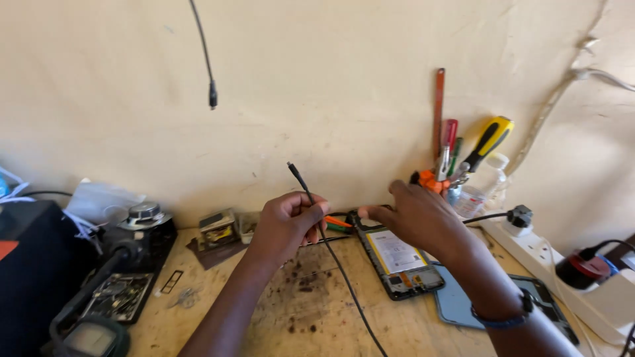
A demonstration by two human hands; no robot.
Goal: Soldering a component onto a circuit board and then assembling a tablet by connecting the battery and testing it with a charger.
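Left hand (288,223) pinches thin black charging cable (331,254) just below its plug, grip closed; limp, light, hold near plug; right hand (413,215) open-fingered over opened phone (397,258) on tabletop (317,311).

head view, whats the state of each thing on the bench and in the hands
left hand: closed on the black cable
black cable: held up, plug end free
right hand: fingers on the top edge of the opened tablet
opened tablet: back off, battery showing, flat on the bench
power strip: plugs in
hanging cable: dangling loose by the wall
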